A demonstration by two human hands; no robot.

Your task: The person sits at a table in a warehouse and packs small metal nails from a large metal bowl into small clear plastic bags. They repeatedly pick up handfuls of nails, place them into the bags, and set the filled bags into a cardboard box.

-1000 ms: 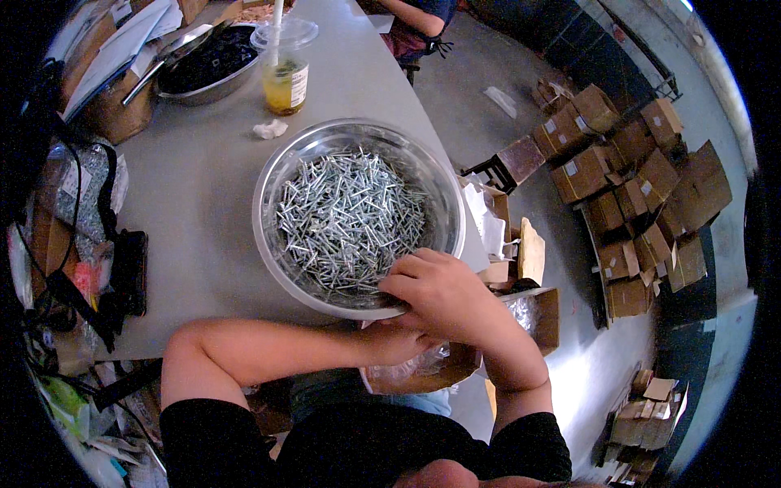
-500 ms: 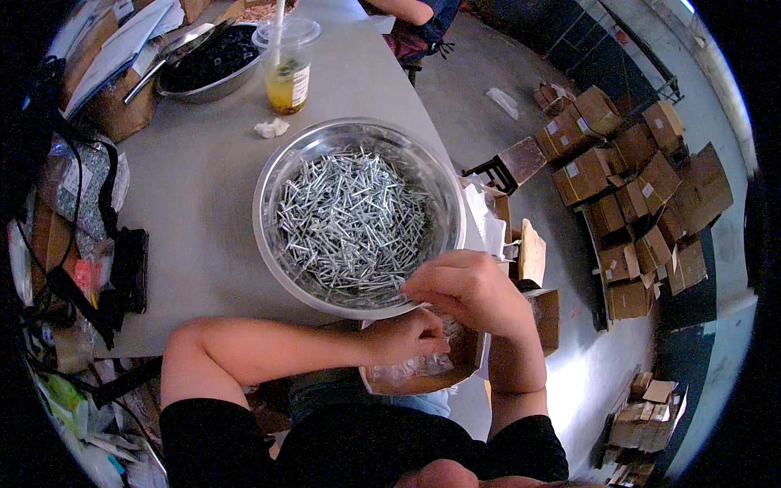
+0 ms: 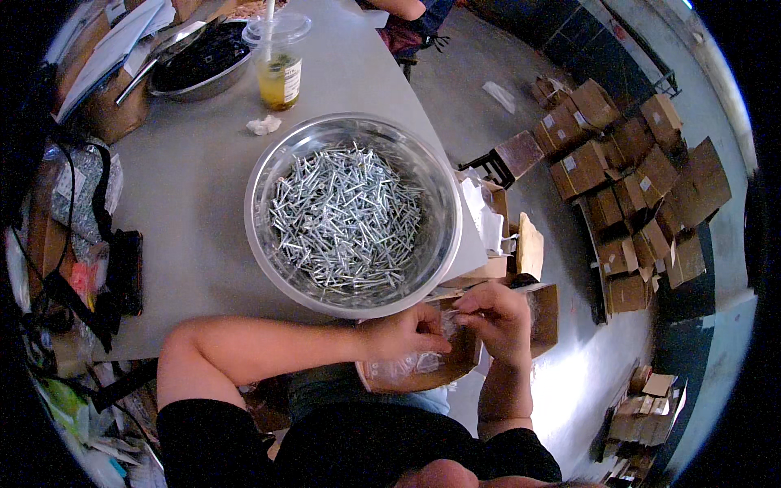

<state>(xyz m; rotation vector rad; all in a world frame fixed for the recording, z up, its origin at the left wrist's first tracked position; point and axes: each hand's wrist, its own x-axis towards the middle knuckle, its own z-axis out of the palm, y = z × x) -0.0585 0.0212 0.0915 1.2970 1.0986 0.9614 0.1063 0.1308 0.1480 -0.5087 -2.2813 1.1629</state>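
Note:
A wide steel bowl [image 3: 259,244] full of loose silvery screws [image 3: 350,220] stands at the table's front edge. Just below its rim, my left hand [image 3: 407,333] is closed on a small clear plastic bag [image 3: 447,322]. My right hand [image 3: 498,319] meets it from the right, thumb and fingers pinched at the bag's upper edge; what lies between those fingertips is too small to make out. Under both hands sits an open cardboard box [image 3: 431,379] with more clear plastic bags [image 3: 399,368] inside.
On the table [image 3: 187,195] are a lidded drink cup [image 3: 279,77], a crumpled tissue [image 3: 263,125] and a dark-filled basin [image 3: 207,91]. Clutter and cables line the left. Stacked cartons [image 3: 618,187] and a small stool [image 3: 521,154] stand on the floor at right. Another person's arm [image 3: 403,8] shows at the far end.
My right hand has moved from the bowl's near rim down to the bag at my left hand. The left hand stays almost in place. The view has shifted slightly.

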